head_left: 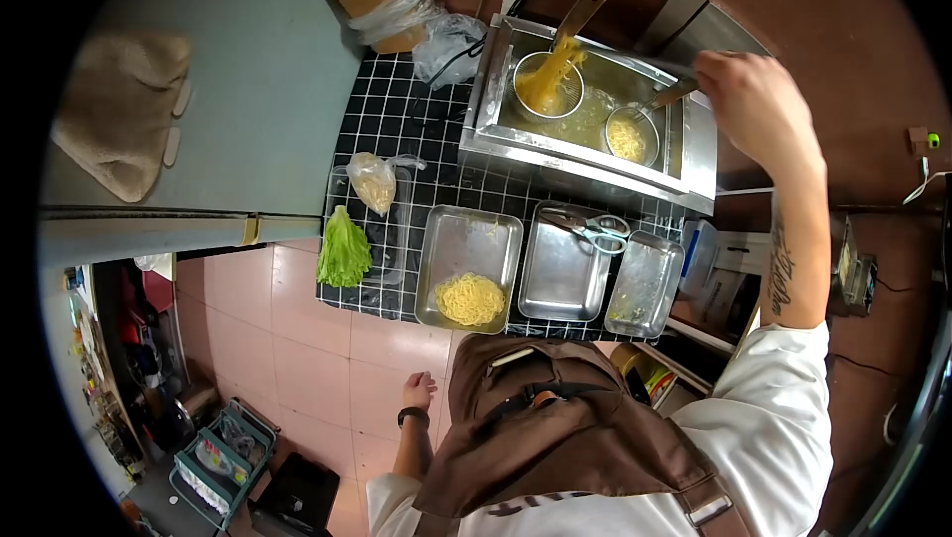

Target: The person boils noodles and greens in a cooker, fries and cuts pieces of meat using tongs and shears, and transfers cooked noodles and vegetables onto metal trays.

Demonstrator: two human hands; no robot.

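Floor (pixel 317 363) spreads below left hand (pixel 419 391), cooker edge (pixel 702 150) near right hand (pixel 746 101).

The boiler (pixel 585 165) is silver-grey; noodles (pixel 551 81) inside it show deep yellow. Beneath it, the countertop (pixel 387 96) bears a white grid on black. On the boiler's near side, the lettuce (pixel 345 251) is bright green, the scissors' handles (pixel 606 233) pale blue, the apron (pixel 575 428) brown.

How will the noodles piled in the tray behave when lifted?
The noodles look floppy: thin, curved strands. They'll probably shed strands, being a loose heap. Pushed, they may spread: the tray has bare floor beside them.
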